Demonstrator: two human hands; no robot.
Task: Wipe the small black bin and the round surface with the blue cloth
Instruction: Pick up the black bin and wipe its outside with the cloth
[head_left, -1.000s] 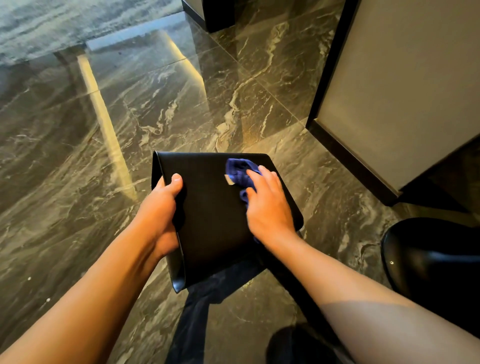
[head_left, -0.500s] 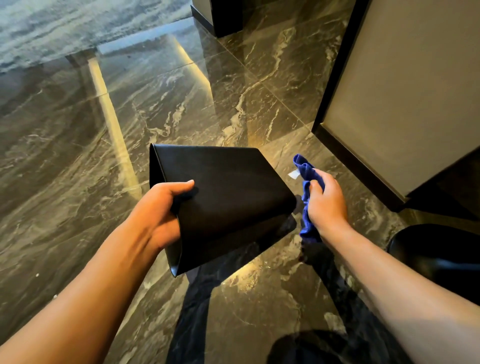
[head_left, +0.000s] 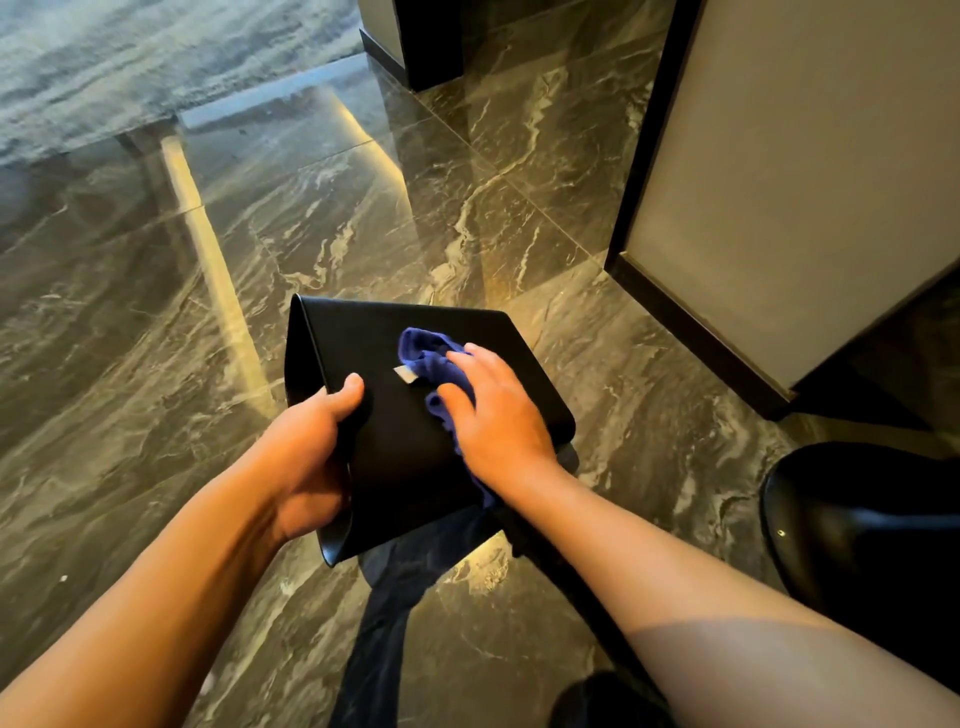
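The small black bin (head_left: 363, 343) is held above the floor, tipped so one flat side faces up. My left hand (head_left: 306, 457) grips its near left edge, thumb on top. My right hand (head_left: 493, 421) presses the crumpled blue cloth (head_left: 423, 353) flat on that upturned side; a white tag sticks out of the cloth. A round black surface (head_left: 872, 530) shows at the lower right edge, partly cut off by the frame.
Glossy dark marble floor (head_left: 156, 312) lies all around, with bright reflections. A beige wall panel with a dark skirting (head_left: 691, 322) stands to the right. Another dark corner (head_left: 431, 47) rises at the top centre. My dark trouser leg shows below the bin.
Half a second ago my right hand held the cloth off the bin's right side; it has come back onto the upturned side. The left hand keeps its grip.
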